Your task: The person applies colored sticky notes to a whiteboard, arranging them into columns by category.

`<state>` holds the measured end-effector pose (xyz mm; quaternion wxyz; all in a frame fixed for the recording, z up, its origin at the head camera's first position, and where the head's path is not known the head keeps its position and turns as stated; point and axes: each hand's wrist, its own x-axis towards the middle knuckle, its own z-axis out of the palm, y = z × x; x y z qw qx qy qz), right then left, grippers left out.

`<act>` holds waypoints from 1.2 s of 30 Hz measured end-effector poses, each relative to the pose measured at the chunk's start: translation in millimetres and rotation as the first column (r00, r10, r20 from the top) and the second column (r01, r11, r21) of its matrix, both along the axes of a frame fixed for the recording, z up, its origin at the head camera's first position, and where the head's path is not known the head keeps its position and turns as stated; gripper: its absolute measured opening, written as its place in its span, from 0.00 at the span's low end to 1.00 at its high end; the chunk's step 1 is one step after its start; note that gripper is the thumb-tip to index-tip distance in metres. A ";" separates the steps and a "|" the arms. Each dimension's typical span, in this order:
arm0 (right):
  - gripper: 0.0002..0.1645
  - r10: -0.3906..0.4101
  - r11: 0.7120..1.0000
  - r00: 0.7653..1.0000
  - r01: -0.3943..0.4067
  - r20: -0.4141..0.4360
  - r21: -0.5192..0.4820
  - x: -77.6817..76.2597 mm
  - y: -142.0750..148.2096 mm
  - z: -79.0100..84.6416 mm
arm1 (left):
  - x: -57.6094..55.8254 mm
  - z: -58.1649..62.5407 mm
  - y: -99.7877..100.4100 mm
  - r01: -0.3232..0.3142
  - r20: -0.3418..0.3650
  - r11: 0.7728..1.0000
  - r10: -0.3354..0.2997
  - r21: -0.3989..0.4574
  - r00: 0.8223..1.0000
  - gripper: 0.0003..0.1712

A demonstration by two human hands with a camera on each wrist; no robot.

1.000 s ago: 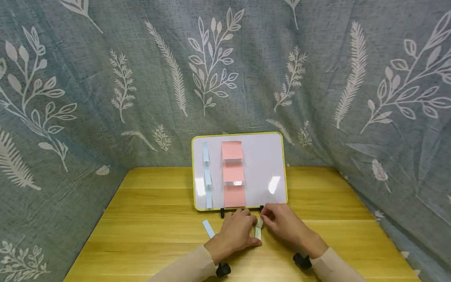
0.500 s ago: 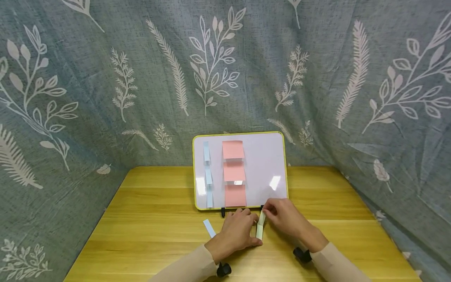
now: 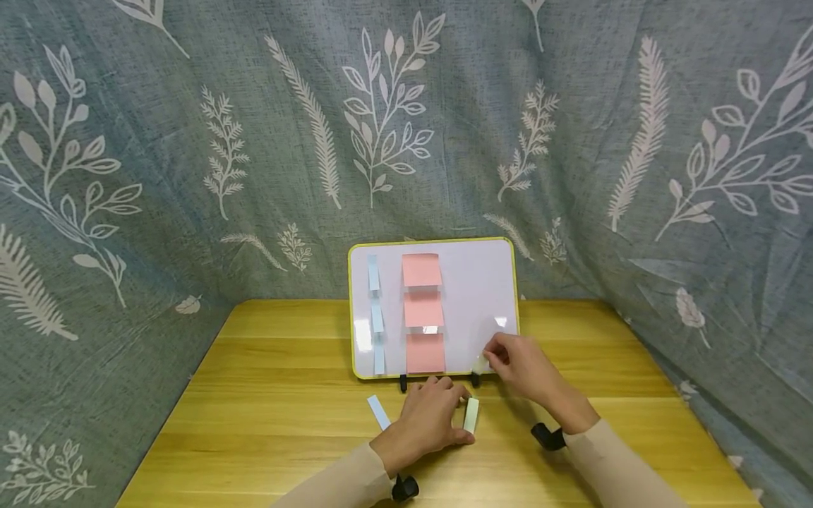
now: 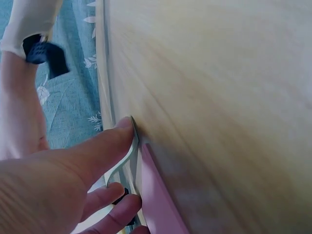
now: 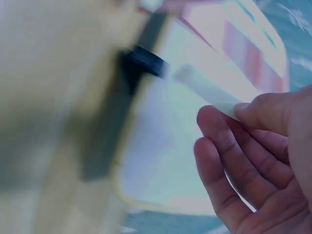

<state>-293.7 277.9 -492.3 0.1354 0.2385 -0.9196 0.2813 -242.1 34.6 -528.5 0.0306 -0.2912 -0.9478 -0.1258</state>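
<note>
Right grip [image 3: 524, 363] pinches a pale green strip [image 5: 209, 90], which shows blurred in front of the lower right edge of the board [image 3: 470, 296]. Left grip [image 3: 427, 418] holds the green pad [image 3: 471, 416] between thumb and forefinger on the desk [image 3: 286, 423], in front of the board. On the board I count three blue strips [image 3: 377, 319] and three pink notes [image 3: 423, 310], each kind in a column; I judge both columns done, with the green strip not yet stuck on. Also noted before the board: a blue pad [image 3: 377, 412], partly hidden by the left grip, and pink paper [image 4: 158, 195] beside its fingers. One black foot [image 3: 476, 380] under the board sits close to the carried strip, in my judgement a possible snag. Patterned curtain [image 3: 254, 176] hangs behind the board.
</note>
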 end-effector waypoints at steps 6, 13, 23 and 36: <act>0.03 -0.088 0.990 0.982 0.067 -0.167 -0.126 -7.4 8.2 23.1 | 2.0 1.2 1.3 -0.013 -0.004 1.000 0.013 -0.027 1.000 0.42; 0.05 -0.125 0.973 0.935 0.050 -0.331 -0.226 -17.0 8.1 35.0 | 1.9 3.5 2.8 -0.026 0.004 0.997 0.027 -0.078 1.000 0.43; 0.08 -0.171 0.949 0.874 0.022 -0.456 -0.315 -32.2 -0.7 48.2 | -7.2 18.5 0.3 0.025 -0.034 0.999 -0.024 0.033 0.999 0.31; 0.08 -0.141 0.920 0.840 -0.084 -0.524 -0.383 -58.5 -10.9 48.8 | -68.8 95.7 -9.9 0.103 -0.340 0.941 0.014 0.322 0.940 0.15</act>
